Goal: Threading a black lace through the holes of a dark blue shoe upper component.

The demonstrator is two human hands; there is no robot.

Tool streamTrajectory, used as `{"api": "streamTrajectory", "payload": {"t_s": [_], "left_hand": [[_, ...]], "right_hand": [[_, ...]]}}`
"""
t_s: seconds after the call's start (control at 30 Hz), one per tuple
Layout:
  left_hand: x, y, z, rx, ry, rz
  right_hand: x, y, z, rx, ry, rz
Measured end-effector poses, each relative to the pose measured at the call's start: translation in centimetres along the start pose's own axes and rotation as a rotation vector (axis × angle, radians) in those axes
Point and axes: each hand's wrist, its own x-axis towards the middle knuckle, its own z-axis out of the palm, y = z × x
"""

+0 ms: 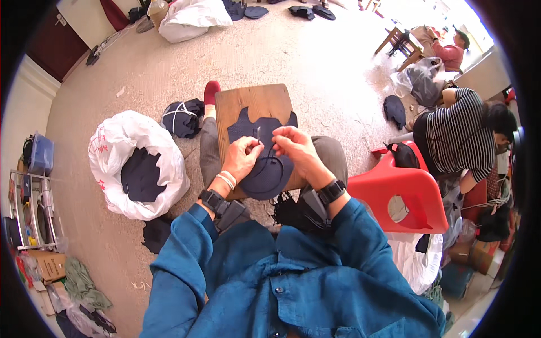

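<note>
A dark navy knitted piece lies on a wooden stool between my knees, with two pointed tabs at its far end. Over its middle, my left hand is closed in a pinch. A thin, shiny needle-like tool sticks up from its fingertips. Just to the right, my right hand pinches a dark strand of yarn, which loops down over the knitted piece. The fingertips of the two hands are slightly apart. Exactly where the tool's lower end sits is hidden by my left fingers.
At the left stands a white sack with dark pieces inside, beside a tied dark bundle. A red plastic chair is at my right. Beyond it a person in a striped top bends over; another person sits farther back.
</note>
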Motion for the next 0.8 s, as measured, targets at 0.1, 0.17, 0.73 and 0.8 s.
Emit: {"api": "streamTrajectory", "payload": {"t_s": [0.1,0.17,0.73,0.8], "left_hand": [[-0.1,-0.1,0.7,-0.282,-0.02,-0.212],[-0.1,-0.2,0.7,-0.268,-0.089,-0.28],[0.7,0.7,0.0,-0.578,-0.185,-0.522],[0.8,1.3,0.1,-0.537,-0.185,-0.537]], "right_hand": [[0.1,0.6,0.3,-0.064,-0.003,-0.085],[0.4,1.1,1.0,-0.196,0.008,-0.161],[1.7,0.9,3.0,-0.575,0.067,-0.464],[1.3,0.8,2.4,-0.603,0.161,-0.506]]}}
